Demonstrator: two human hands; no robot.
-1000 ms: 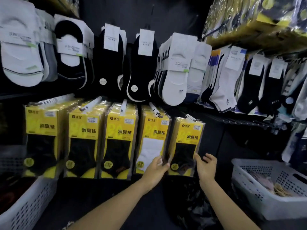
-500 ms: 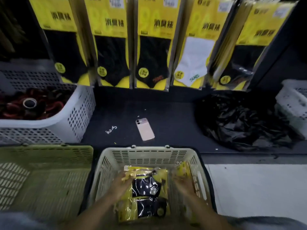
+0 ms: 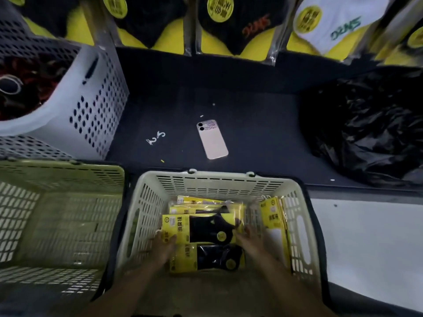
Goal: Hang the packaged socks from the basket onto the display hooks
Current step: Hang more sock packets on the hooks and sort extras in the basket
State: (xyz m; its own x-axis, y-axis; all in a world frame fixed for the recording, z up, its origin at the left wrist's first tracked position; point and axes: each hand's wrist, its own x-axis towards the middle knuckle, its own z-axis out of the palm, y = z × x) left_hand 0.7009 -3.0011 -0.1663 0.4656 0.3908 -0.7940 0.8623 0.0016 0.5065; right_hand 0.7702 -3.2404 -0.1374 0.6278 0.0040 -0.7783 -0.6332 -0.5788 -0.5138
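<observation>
Surface: dark shelf ledge (image 3: 251,106) below a row of hanging yellow sock packs (image 3: 229,24).
Containers: three. A pale green slotted plastic basket (image 3: 61,170) sits at left. A cream slotted plastic basket (image 3: 219,177) at centre holds the packaged socks (image 3: 201,227). A white perforated bin (image 3: 96,99) at upper left holds dark red and black items.
Bag: one crumpled black plastic bag (image 3: 366,124) on the ledge.
Socks: at least four packs lie flat, with more upright against the cream basket's right wall.
Small items: one pink phone (image 3: 212,139) and two white hooks (image 3: 155,138).
Left hand (image 3: 166,245): grips the top pack's yellow end.
Right hand (image 3: 248,239): fingers outstretched, touching the same pack.

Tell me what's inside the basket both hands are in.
Yellow sock packs lie stacked in the basket; an upright pack leans at its right wall. Lower packs are mostly covered.
</observation>
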